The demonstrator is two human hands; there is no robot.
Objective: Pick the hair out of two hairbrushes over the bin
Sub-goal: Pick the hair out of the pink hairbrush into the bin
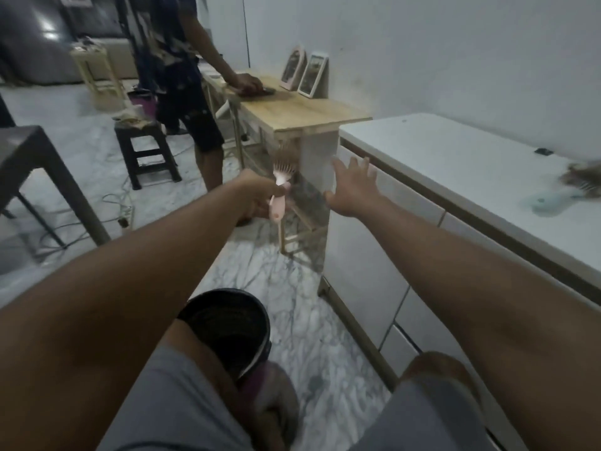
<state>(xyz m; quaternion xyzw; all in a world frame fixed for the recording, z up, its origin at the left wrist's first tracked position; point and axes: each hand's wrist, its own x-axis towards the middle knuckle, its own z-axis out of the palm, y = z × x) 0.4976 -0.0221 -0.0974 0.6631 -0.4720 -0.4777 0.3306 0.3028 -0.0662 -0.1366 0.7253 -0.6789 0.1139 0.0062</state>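
Observation:
My left hand [257,198] grips a pink hairbrush [280,190] by its handle, bristles up, with brown hair tangled in them. It is held out in front of me, well beyond the bin. My right hand [353,187] is stretched out beside the brush with its fingers spread, holding nothing. A black bin [227,327] stands on the floor between my knees, partly hidden by my left arm. A second, pale blue hairbrush [559,198] with hair in it lies blurred on the white counter at the right edge.
A white counter [455,164] with drawers runs along the right. A wooden table [299,109] with two framed pictures stands ahead; another person stands at it. A black stool [146,151], a dark table [29,151] and cables lie on the marble floor at left.

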